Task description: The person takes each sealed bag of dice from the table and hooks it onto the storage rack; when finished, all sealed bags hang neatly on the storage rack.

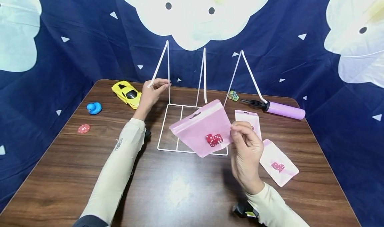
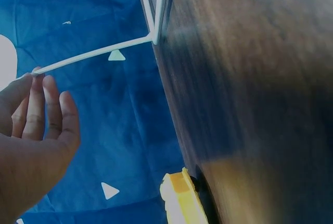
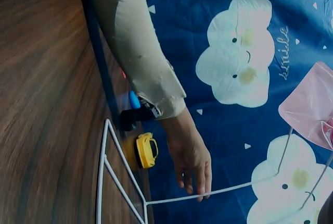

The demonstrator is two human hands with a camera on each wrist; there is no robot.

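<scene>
A white wire rack (image 1: 205,73) with several tall bent hooks stands on the table. My left hand (image 1: 151,94) is at its left upright; in the left wrist view, thumb and fingertips of the left hand (image 2: 44,125) pinch the rod. Between thumb and fingers, my right hand (image 1: 247,155) holds the right edge of a pink zip pouch (image 1: 189,128), raised and tilted in front of the rack. Red dice (image 1: 214,139) show through the pouch. In the right wrist view, the pouch (image 3: 307,104) appears at the right edge, while the right hand's fingers are mostly out of sight.
Two more pink pouches lie at right, one nearer (image 1: 288,175) and one behind the right hand (image 1: 239,116). A purple hand pump (image 1: 286,110) and small green toy (image 1: 233,95) lie behind them. At left are a yellow toy car (image 1: 127,93), blue duck (image 1: 94,108) and red chip (image 1: 84,128).
</scene>
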